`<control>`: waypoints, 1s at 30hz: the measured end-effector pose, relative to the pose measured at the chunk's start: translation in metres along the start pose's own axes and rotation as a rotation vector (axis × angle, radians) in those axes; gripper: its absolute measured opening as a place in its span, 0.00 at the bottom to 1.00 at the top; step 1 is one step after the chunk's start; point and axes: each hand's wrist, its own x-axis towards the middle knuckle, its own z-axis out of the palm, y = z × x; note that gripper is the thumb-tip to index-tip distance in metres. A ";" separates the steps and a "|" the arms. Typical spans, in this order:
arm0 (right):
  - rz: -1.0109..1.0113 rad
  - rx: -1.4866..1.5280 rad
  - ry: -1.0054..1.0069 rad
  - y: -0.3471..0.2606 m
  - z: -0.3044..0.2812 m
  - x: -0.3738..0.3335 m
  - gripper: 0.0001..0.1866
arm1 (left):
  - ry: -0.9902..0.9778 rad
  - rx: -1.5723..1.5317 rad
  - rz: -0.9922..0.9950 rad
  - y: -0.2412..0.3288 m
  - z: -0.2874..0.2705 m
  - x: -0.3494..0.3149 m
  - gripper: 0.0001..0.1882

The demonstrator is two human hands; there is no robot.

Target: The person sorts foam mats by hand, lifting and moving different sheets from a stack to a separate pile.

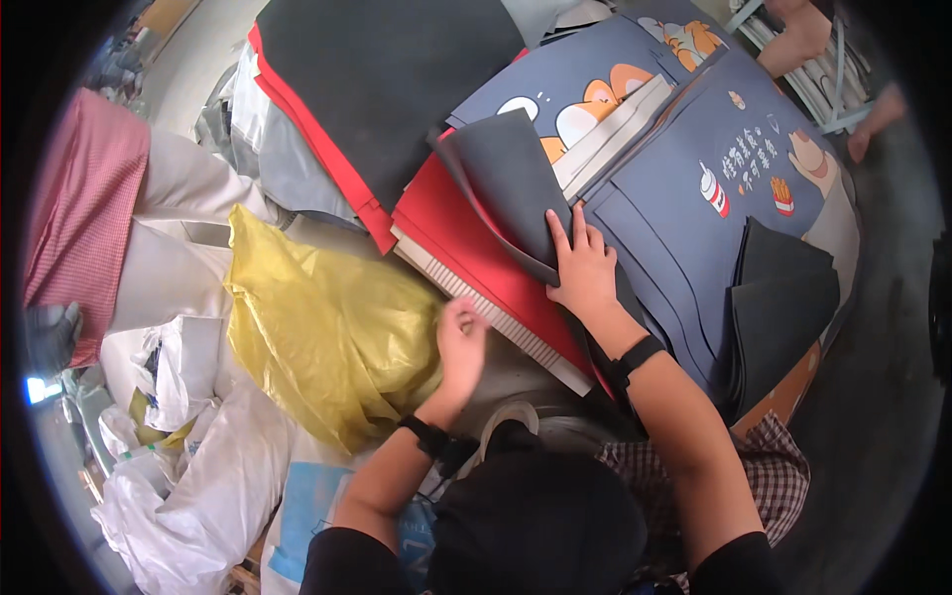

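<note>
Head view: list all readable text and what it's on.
Blue-grey sheet: dark printed characters beside the drawn cup; legible, wording not copied here.
Red band on that cup: marking too small to read.
Blue-and-white wrapping, lower edge: pale lettering, partly covered, not fully readable.

Single wide fisheye view from the head, downward, at close range.

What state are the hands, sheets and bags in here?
Left hand: fingers curled, blurred.
Right hand: fingers spread, resting on the black sheet.
Black sheet: bent over.
Red sheets: stacked, partly covered.
Grey printed sheets: stacked.
Yellow plastic bag: crumpled.
White bag: crumpled.
</note>
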 end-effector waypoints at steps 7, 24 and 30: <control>-0.016 0.192 0.052 -0.002 -0.010 -0.001 0.61 | 0.147 -0.512 -0.524 0.024 -0.003 0.066 0.21; 0.049 0.897 0.153 -0.007 -0.083 0.066 0.51 | -0.119 0.777 0.440 0.091 0.103 0.030 0.38; 0.259 1.441 -0.190 0.038 -0.045 0.092 0.35 | -0.195 0.495 0.675 0.061 0.084 0.020 0.34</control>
